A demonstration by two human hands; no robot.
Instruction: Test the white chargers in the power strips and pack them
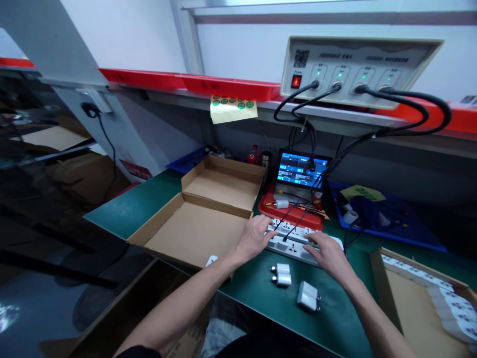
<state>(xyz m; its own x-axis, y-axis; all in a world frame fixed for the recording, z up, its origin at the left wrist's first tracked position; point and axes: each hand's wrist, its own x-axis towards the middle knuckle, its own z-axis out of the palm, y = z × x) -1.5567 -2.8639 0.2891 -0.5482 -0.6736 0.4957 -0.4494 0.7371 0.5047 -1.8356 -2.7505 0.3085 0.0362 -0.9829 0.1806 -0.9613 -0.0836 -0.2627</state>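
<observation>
Two white power strips (302, 252) lie side by side on the green tabletop, with black-cabled plugs in the nearer one. At their left end, my left hand (257, 234) has its fingers curled round the strips' edge; what lies under the fingers is partly hidden. Over the right part, my right hand (328, 252) touches the strips, thumb and forefinger apart and nothing visible between them. Just in front lie a pair of white plug-in chargers (283, 275) and a second pair of chargers (308, 295), prongs showing.
An open cardboard box (197, 228) stands left, another white piece (211, 260) at its near edge. Right is a carton (395, 293) with rows of white chargers. Behind are a red tray (292, 215), lit screen (301, 169) and blue tray (402, 233). A cabled power unit (357, 69) sits above.
</observation>
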